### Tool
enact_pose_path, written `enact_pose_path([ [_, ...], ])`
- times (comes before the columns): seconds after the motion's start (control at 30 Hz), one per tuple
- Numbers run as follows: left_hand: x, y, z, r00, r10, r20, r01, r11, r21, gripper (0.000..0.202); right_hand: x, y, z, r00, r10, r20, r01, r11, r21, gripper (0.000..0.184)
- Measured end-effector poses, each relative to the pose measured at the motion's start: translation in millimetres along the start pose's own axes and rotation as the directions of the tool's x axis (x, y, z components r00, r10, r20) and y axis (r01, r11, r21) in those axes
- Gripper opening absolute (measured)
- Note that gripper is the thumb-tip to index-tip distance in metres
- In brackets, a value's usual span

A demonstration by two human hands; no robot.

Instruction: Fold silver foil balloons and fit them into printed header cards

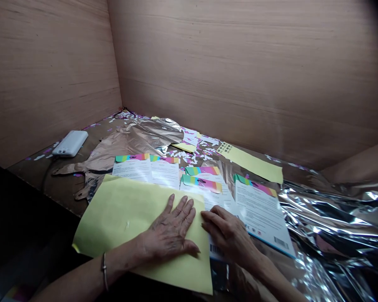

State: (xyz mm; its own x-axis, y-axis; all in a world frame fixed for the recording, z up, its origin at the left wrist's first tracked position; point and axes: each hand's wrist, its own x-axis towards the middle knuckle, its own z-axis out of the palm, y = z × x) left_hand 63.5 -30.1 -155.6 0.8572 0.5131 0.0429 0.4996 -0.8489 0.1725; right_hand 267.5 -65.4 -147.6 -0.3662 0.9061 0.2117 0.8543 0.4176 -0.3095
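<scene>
Two open grips: left grip (pixel 169 228) flat on a smooth yellow sheet (pixel 119 218), right grip (pixel 228 235) just beside it on white cards (pixel 261 214).

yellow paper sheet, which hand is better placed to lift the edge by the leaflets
Probably the right hand: its fingers rest at that edge of the yellow paper sheet, beside the white rainbow-topped leaflets. The left hand lies flat on the sheet, weighing it down.

printed leaflets (pixel 146 170) behind paper sheet (pixel 119 218) | foil sheet (pixel 330 218) right | apparently power bank (pixel 70 143) far left
</scene>
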Motion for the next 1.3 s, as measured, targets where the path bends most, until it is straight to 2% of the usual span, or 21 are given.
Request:
enact_pose_path([
  [0.27, -0.9, 0.3, 0.4, 1.000, 0.000, 0.001, 0.000, 1.000, 0.001, 0.080, 8.4, 1.0, 1.0, 0.996, 0.042, 0.073, -0.045, 0.998, 0.033, 0.021],
  [0.7, -0.5, -1.2, 2.3, 1.000, 0.000, -0.012, 0.000, 1.000, -0.018, 0.082, 17.8, 0.0, 12.8, 0.989, 0.133, -0.068, -0.133, 0.991, 0.001, 0.012],
  [0.83, -0.6, -1.9, 0.7, 1.000, -0.004, -0.009, 0.003, 1.000, -0.022, 0.081, 18.9, -2.2, 12.0, 0.993, 0.093, -0.078, -0.097, 0.994, -0.050, 0.014],
  [1.07, 0.4, -1.3, 0.6, 1.000, -0.004, 0.000, 0.004, 1.000, -0.025, 0.084, 20.7, -0.9, 22.9, 0.993, 0.023, -0.114, -0.039, 0.988, -0.146, 0.017],
  [1.2, -0.1, -1.4, 0.2, 1.000, -0.005, -0.006, 0.005, 1.000, -0.027, 0.083, 13.8, -2.9, 20.4, 0.993, 0.007, -0.115, -0.023, 0.990, -0.138, 0.017],
  [1.3, -0.2, -1.6, -0.1, 1.000, -0.004, -0.006, 0.004, 1.000, -0.024, 0.083, 8.5, -4.0, 11.0, 0.996, 0.042, -0.085, -0.044, 0.999, -0.022, 0.015],
])
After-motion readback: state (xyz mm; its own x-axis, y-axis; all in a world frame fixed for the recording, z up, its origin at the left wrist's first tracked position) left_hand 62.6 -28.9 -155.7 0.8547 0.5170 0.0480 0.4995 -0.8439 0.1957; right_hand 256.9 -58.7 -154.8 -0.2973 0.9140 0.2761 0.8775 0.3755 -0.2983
